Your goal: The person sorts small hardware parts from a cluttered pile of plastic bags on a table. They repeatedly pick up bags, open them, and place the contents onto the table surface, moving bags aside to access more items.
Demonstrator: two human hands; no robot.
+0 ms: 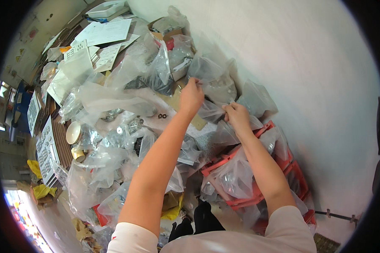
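Left hand (pixel 192 98) and right hand (pixel 237 116) pinch a clear plastic bag (pixel 211 111) stretched between them, near the wall (pixel 312 80); uneven pulling could split the thin film and tip any contents toward the red crate (pixel 242 204).

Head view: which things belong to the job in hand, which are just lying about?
Seemingly in the job:
- clear plastic bag, pinched by right hand
- left hand near it, grip unclear

Seemingly lying about:
- red crate
- cream bowl
- two small dark rings
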